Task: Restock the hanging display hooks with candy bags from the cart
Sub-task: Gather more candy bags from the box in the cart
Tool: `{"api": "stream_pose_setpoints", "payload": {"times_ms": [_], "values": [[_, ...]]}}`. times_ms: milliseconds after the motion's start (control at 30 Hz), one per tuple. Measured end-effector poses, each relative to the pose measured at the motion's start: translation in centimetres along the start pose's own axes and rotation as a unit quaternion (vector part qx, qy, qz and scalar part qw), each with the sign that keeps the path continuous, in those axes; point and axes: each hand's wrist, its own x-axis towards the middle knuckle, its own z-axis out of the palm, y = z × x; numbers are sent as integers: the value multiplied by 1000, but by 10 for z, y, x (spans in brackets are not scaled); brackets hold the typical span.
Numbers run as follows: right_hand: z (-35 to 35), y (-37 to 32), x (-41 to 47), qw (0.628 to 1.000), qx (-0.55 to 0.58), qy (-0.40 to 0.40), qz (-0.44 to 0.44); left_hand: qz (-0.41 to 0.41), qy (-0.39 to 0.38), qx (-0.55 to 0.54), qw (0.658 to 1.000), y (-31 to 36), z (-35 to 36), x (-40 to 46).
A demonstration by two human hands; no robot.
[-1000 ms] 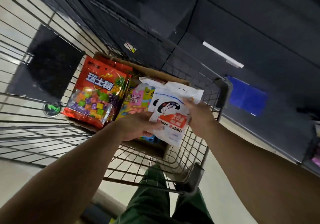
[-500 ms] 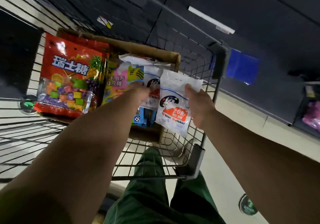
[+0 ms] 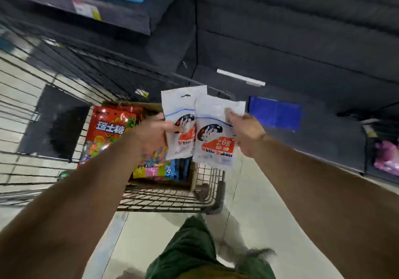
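The left hand and the right hand are each gripping a White Rabbit candy bag with their fingers, the right one's bag overlapping in front. Below, the wire cart is carrying a red candy bag. Dark shelves are standing far behind.

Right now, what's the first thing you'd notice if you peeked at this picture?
Two white candy bags with a rabbit on them pop out, held up in the middle above the cart: the left hand grips the left white bag, and the right hand grips the right white bag. Below left, a bright red candy bag lies in the wire cart.
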Motion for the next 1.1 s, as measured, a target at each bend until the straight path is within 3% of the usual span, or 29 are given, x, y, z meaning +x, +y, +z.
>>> {"api": "stream_pose_setpoints", "payload": {"times_ms": [133, 267, 500, 700, 867, 1100], "values": [[-76, -30, -46, 992, 120, -28, -12, 49, -41, 35, 997, 28, 78, -28], [-181, -29, -103, 987, 146, -6, -72, 90, -103, 52, 989, 31, 197, -52], [-404, 18, -209, 952, 201, 166, -163, 117, -234, 151, 953, 16, 452, -70], [-551, 83, -290, 902, 225, 311, -196, 166, -270, 213, 924, -34, 640, -77], [-632, 116, -318, 865, 270, 371, -203, 197, -286, 226, 910, -55, 738, -66], [-721, 120, -294, 860, 215, 419, -199, 206, -309, 226, 901, -50, 826, -10]]}}
